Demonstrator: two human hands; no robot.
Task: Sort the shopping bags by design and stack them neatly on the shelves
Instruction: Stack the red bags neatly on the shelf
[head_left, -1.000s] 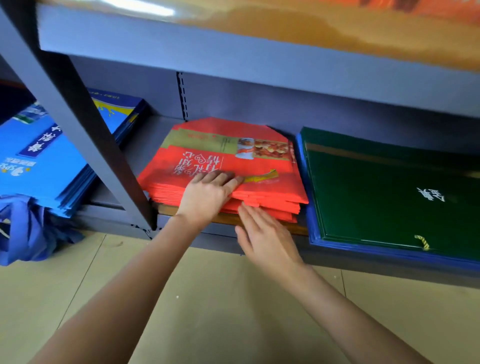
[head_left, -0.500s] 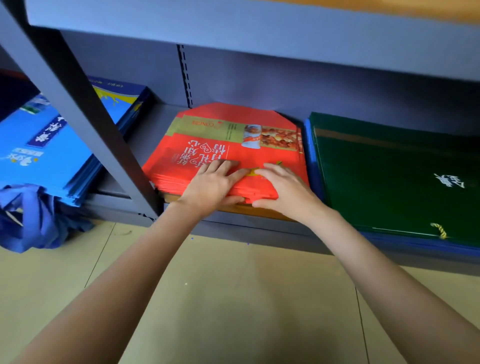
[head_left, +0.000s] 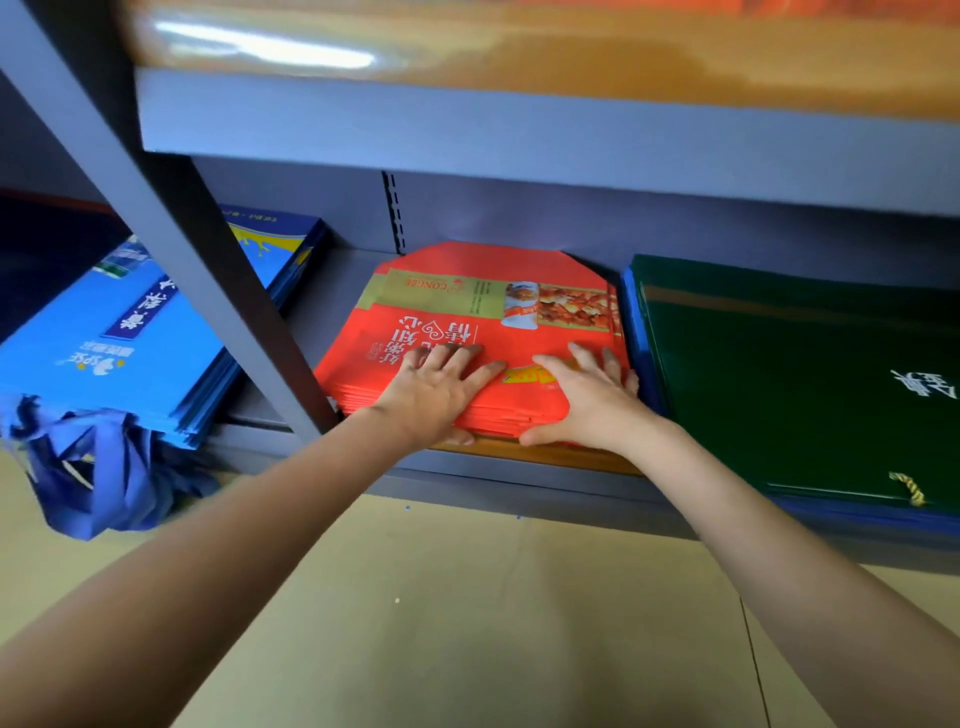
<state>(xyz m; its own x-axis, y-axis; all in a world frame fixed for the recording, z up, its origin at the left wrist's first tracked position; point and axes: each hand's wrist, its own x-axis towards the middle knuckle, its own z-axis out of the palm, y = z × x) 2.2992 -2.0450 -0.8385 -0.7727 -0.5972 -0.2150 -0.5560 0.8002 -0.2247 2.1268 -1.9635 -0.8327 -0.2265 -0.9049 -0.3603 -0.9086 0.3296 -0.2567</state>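
Note:
A stack of flat red shopping bags (head_left: 483, 306) with a gold-green band and a food picture lies in the middle of the low grey shelf (head_left: 519, 483). My left hand (head_left: 441, 389) rests flat on the stack's near left part, fingers spread and straight, thumb against the front edge. My right hand (head_left: 587, 400) lies flat on the near right part in the same way. A stack of blue bags (head_left: 119, 343) sits to the left, and a stack of dark green bags (head_left: 789, 384) to the right.
A slanted grey shelf post (head_left: 171, 218) crosses in front of the blue stack. Blue fabric handles (head_left: 93, 467) hang off the shelf edge at the left. An upper shelf (head_left: 519, 124) overhangs close above. Beige floor (head_left: 467, 623) lies below.
My right hand has moved from the stack's front edge up onto its top, then shifted right. My left hand stays on the stack. The view has tilted up.

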